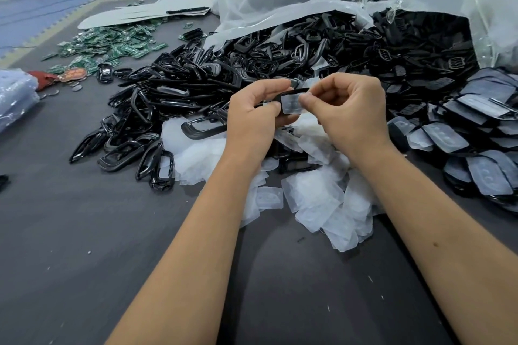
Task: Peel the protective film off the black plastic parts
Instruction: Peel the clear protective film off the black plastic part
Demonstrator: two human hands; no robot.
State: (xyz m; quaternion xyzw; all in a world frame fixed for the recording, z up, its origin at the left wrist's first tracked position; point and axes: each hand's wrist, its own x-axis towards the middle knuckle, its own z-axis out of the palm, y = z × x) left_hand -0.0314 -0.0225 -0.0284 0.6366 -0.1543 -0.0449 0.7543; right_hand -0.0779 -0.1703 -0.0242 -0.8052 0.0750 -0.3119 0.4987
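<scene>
Two hands: left hand (pixel 253 109) grips one black part (pixel 291 91); right hand (pixel 349 105) fingers pinch its film (pixel 291 103).

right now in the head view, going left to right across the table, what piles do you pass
green circuit boards → bare black frames → left hand → film pinched by right hand → film-covered black parts

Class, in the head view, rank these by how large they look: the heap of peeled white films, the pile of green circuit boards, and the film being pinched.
1. Heap of peeled white films, largest, though nearness to the camera helps.
2. Pile of green circuit boards, farther off, so true size is unsure.
3. Film pinched by the right hand, smallest.
</scene>
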